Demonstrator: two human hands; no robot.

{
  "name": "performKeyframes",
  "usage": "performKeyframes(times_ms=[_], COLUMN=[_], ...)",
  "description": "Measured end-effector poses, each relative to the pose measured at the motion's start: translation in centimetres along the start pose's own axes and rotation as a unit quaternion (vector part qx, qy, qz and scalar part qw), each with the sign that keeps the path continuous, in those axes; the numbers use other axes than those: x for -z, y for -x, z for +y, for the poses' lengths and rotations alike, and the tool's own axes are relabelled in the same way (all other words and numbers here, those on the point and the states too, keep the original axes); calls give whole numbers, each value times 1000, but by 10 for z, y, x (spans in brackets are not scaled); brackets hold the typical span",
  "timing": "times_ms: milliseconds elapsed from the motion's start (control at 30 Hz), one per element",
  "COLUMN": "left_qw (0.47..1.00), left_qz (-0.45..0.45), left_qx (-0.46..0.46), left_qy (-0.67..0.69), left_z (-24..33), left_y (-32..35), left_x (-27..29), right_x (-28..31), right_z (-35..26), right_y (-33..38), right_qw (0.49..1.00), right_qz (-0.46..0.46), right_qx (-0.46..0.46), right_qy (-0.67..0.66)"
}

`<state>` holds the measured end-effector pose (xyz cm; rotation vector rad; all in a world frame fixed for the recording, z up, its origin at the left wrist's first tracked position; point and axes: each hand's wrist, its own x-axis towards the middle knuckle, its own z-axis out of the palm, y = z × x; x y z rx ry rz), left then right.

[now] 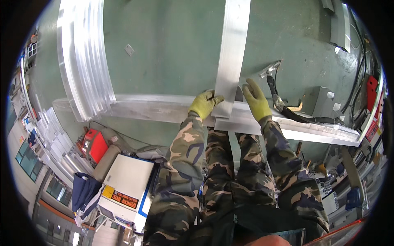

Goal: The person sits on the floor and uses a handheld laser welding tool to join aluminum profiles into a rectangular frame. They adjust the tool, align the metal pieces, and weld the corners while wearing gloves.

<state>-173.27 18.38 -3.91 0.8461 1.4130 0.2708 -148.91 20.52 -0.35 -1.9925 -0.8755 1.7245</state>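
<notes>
A long flat aluminium bar (233,45) runs from the far edge toward me, its near end resting across a long metal rail (156,107). My left hand (202,105), in a yellow-green glove, grips the bar's left edge near that end, one fingertip on top. My right hand (256,101), gloved alike, is raised just right of the bar, fingers stretched out and holding nothing. Between the bar and this hand a small dark rounded piece (239,94) shows, partly hidden. At the near end a short metal strip (238,125) lies below the bar.
A welding torch (279,102) with a black cable lies to the right on the green table (164,53). Stacked aluminium profiles (84,53) lie at the left. A grey block (323,101) stands right. Near left are a red machine (94,144) and a white machine (128,176).
</notes>
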Motion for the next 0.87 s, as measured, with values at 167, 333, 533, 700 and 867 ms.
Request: performKeyframes(times_ms=[167, 333, 533, 700, 867], left_qw=[998, 996, 996, 997, 997], left_qz=[1, -9, -6, -7, -30], left_qx=[50, 82, 78, 65, 67], left_qy=[46, 41, 38, 42, 34], left_z=[-4, -6, -13, -25, -41], left_y=[1, 1, -4, -8, -18], left_x=[1, 1, 0, -2, -5], right_x=[14, 16, 9, -1, 2], right_z=[23, 36, 54, 60, 63], right_y=[62, 90, 95, 96, 94], right_qw=[955, 863, 815, 831, 832], right_qz=[-61, -110, -103, -74, -79], right_qx=[125, 217, 243, 236, 240], right_qy=[262, 443, 517, 498, 495])
